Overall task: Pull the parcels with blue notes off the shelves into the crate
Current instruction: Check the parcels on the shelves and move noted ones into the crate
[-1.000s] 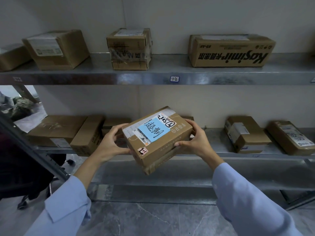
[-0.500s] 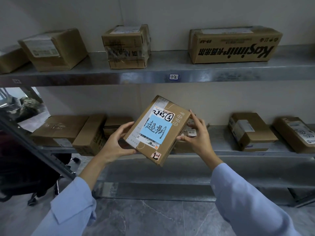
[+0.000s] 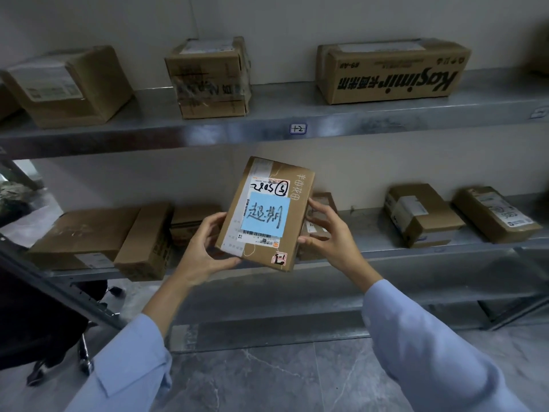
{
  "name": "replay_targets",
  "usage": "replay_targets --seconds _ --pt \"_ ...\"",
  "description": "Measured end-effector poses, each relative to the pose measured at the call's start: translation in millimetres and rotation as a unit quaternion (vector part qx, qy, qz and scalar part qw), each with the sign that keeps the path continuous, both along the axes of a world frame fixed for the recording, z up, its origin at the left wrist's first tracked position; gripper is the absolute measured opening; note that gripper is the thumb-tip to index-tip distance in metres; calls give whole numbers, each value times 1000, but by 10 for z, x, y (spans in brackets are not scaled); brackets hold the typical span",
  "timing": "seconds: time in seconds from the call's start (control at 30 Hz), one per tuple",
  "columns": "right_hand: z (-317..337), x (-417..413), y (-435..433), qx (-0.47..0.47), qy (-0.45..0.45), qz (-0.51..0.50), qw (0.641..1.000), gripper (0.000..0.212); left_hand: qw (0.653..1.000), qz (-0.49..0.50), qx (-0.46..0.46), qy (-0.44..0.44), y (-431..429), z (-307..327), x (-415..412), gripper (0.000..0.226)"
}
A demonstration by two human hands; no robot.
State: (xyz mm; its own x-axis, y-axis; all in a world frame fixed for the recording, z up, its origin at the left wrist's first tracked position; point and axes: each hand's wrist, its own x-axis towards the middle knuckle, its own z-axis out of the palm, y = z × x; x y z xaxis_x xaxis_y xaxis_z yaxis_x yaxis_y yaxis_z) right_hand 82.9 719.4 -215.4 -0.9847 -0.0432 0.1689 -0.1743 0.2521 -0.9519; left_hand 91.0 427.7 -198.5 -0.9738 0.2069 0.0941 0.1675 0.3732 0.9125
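Note:
A brown cardboard parcel (image 3: 292, 188) with a blue note (image 3: 265, 215) stuck on its white label is held upright in front of the lower shelf (image 3: 371, 236), its labelled face turned toward me. My left hand (image 3: 205, 248) grips its lower left edge. My right hand (image 3: 325, 233) holds its right edge with the fingers spread along the side. No crate is in view.
The upper shelf (image 3: 273, 126) carries three brown boxes, the right one (image 3: 392, 71) long with printed letters. More boxes sit on the lower shelf, at left (image 3: 89, 233) and at right (image 3: 421, 215). None of them shows a blue note. A dark slanted frame (image 3: 59, 286) stands at the left.
The parcel has been lifted and tipped from lying tilted to standing upright with its labelled face toward me. Both hands stayed on it.

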Motion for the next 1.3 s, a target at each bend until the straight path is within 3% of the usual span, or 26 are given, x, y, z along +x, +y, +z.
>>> replay_targets --seconds 0.4,0.63,0.93,1.3 --pt "65 797 -355 -38 26 -98 994 65 995 -96 9 9 -169 18 171 86" --pt "11 1733 -266 -36 13 -195 980 68 976 -215 21 20 195 -19 449 90" --pt "28 3267 219 -68 -9 -385 920 43 919 -393 41 21 1397 27 1238 98" --pt "91 5465 923 -84 -30 -545 834 49 839 -540 65 10 3063 -59 3005 90"
